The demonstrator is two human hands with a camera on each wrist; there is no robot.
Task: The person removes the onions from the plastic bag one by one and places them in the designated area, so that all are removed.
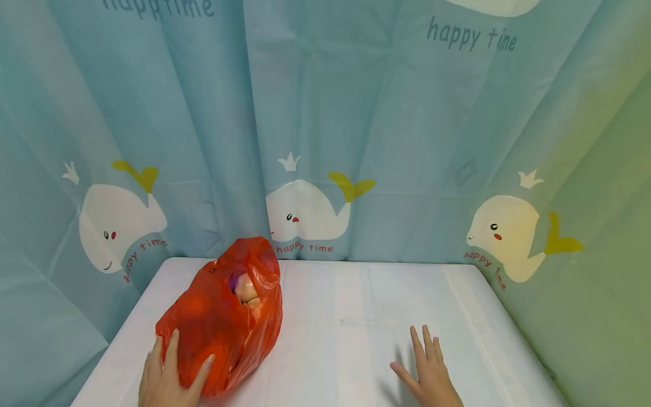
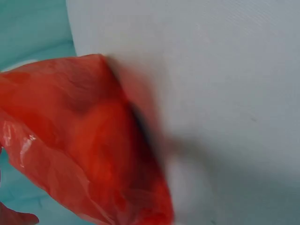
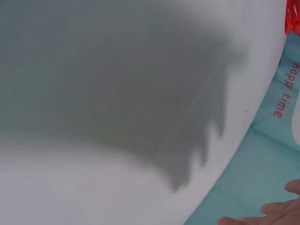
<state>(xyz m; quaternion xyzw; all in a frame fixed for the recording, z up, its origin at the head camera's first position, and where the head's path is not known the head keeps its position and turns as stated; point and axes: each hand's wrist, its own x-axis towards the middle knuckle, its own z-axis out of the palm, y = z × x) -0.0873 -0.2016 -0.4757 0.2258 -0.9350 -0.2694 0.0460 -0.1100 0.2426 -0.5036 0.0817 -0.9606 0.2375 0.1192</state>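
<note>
Red bag (image 1: pixel 203 311): on the white table (image 1: pixel 351 322), left side, with a pale rounded item (image 1: pixel 247 288) showing through a gap.
Left hand (image 1: pixel 170 376): spread wide at the bag's near edge, gripping nothing visible — contact unclear.
Right hand (image 1: pixel 429 376): spread wide, empty, well apart from the bag.
Bag risk: could tear or tip if tugged one-handed by thin plastic — perhaps spilling contents through the gap.

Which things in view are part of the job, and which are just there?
Likely the job:
- red plastic bag
- pale and purple contents, partly hidden
- left hand, at the bag
- right hand, holding nothing

Just there:
- white table
- whale-print curtain
</note>
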